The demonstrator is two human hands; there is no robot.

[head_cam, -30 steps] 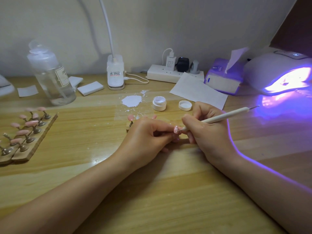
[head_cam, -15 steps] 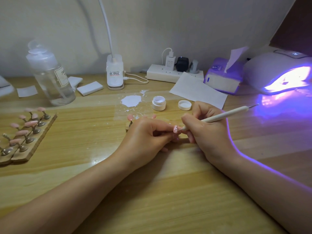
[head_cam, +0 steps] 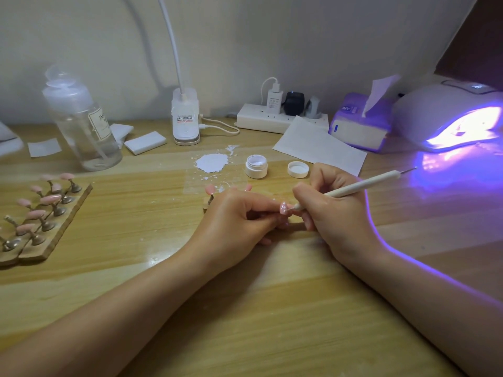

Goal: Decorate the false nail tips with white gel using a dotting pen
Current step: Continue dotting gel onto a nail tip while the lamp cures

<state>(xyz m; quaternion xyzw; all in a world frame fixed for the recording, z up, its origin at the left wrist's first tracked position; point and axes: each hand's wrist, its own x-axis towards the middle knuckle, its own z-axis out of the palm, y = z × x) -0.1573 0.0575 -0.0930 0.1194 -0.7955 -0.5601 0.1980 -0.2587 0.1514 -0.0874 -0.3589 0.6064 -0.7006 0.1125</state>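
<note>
We pinch a pink nail tip (head_cam: pixel 283 208) in our left hand (head_cam: pixel 234 221) at mid-table, while our right hand (head_cam: pixel 332 213) grips the dotting pen (head_cam: pixel 362 185), its tip touching the nail. Bare wooden table (head_cam: pixel 272 308) lies near us. Just beyond stand the open gel jar (head_cam: pixel 256 166), its lid (head_cam: pixel 298 169) and a white smear (head_cam: pixel 211 163). The nail stand (head_cam: pixel 46 213) lies left; the lit UV lamp (head_cam: pixel 449 118) sits far right.
</note>
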